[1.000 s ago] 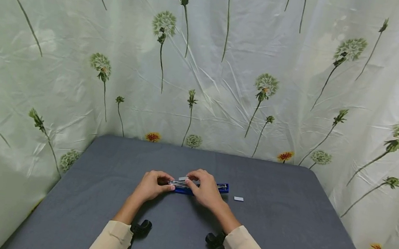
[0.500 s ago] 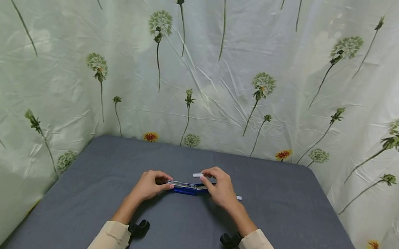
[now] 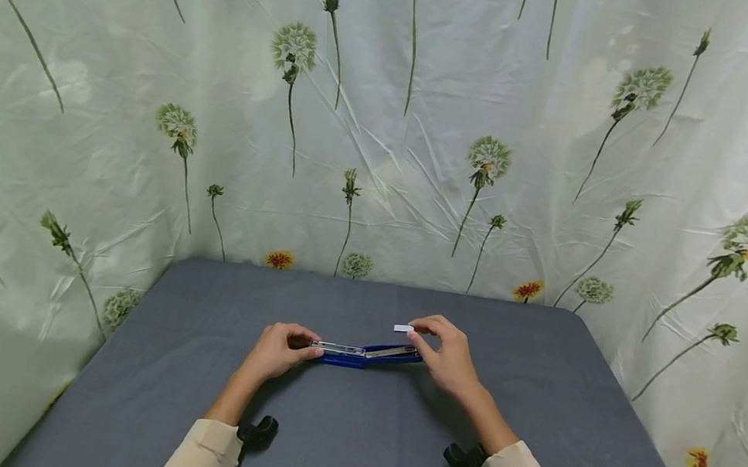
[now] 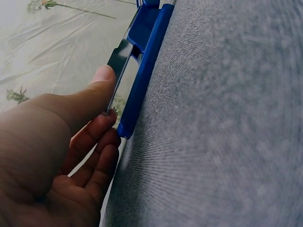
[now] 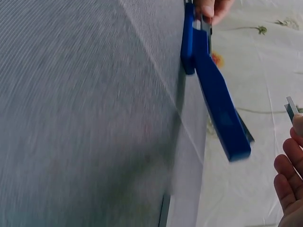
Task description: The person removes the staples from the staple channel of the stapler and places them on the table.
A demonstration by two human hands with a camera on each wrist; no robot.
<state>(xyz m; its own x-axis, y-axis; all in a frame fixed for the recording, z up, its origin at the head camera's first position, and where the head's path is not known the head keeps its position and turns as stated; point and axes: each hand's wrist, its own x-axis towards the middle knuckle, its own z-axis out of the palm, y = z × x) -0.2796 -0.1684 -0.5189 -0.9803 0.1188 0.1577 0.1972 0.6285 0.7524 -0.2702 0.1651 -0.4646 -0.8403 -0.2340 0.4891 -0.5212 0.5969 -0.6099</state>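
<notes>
A blue stapler (image 3: 344, 361) lies opened out on the table, its metal magazine (image 3: 339, 348) facing up and its top arm (image 5: 220, 106) swung over to the right, tilted upward. My left hand (image 3: 279, 350) pinches the stapler's left end, thumb (image 4: 103, 75) on the metal magazine and fingers behind it. Above the swung-back arm, my right hand (image 3: 450, 356) holds a short strip of staples (image 3: 403, 328) between thumb and fingertips. That strip (image 5: 291, 109) shows its channel shape in the right wrist view. The right hand is apart from the stapler.
A second small strip (image 5: 164, 210) lies on the grey cloth at the bottom of the right wrist view; my right hand hides it in the head view. The cloth-covered table (image 3: 347, 448) ends at a flower-printed curtain (image 3: 389, 111). Black cameras (image 3: 258, 432) sit on both wrists.
My right hand has lifted the staple strip off the magazine and carried it right, uncovering the stapler's middle. The left hand keeps its place at the stapler's end.
</notes>
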